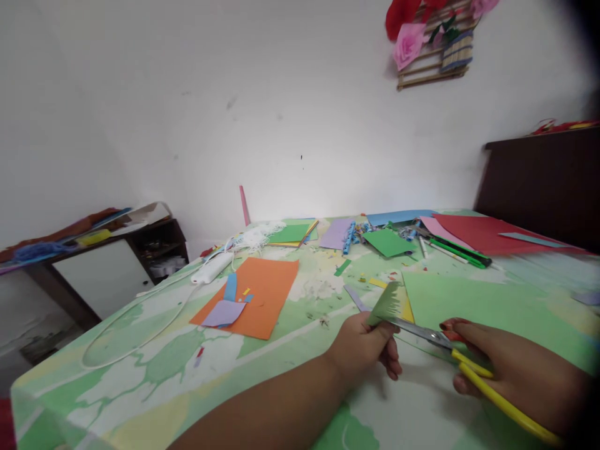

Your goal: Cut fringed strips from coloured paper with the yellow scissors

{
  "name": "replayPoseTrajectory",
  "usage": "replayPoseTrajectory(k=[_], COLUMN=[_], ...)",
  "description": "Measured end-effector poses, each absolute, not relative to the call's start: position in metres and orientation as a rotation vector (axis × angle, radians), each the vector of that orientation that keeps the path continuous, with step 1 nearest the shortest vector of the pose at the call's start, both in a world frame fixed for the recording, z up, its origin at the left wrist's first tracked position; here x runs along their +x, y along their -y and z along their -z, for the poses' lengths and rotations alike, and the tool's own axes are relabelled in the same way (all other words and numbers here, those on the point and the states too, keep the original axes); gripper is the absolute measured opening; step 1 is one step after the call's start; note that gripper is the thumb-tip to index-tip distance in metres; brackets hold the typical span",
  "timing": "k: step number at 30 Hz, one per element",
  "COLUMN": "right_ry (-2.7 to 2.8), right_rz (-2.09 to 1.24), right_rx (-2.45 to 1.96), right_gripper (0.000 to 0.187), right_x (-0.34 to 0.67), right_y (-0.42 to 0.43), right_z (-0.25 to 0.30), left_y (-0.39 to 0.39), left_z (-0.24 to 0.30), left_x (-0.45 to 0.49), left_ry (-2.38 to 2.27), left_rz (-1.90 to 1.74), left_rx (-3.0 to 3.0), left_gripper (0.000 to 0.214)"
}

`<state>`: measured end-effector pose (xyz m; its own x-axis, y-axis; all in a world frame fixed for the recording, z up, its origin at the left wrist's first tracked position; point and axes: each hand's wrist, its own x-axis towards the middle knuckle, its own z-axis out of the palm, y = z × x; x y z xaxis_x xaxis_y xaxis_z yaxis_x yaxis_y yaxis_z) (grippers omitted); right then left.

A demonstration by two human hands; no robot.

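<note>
One fringed paper [387, 304] juts from the left fingers [381, 336].

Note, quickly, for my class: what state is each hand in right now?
Left hand: closed, holding the fringed green paper.
Right hand: closed on the yellow-handled scissors.

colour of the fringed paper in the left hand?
Fringed paper in the left hand: green, shown in the head view.
</note>
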<state>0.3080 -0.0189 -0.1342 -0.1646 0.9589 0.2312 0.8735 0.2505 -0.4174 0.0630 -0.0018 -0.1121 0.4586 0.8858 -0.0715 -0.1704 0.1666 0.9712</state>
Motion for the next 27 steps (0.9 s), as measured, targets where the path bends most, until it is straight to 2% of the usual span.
replayPoseTrajectory(k=[8, 15, 19, 27], right_ry=[2.019, 2.201, 2.206, 2.191], right_rz=[-0.188, -0.385, -0.357, -0.236], right_rx=[-1.675, -1.642, -1.661, -1.578], right_gripper=[0.058, 0.055, 0.056, 0.059], right_x=[0.298, 0.306, 0.306, 0.305], right_y=[0.02, 0.025, 0.027, 0.028], right_z=[0.143, 0.144, 0.147, 0.144], left_y=[0.002, 0.011, 0.013, 0.009], left_z=[0.109, 0.105, 0.102, 0.107], left_x=[0.064, 0.064, 0.063, 0.064], left_ry=[-0.854, -0.89, -0.899, -0.889], left_rz=[-0.891, -0.854, -0.86, -0.884], left_rx=[1.189, 1.284, 1.298, 1.234], left_gripper=[0.032, 0.034, 0.035, 0.014])
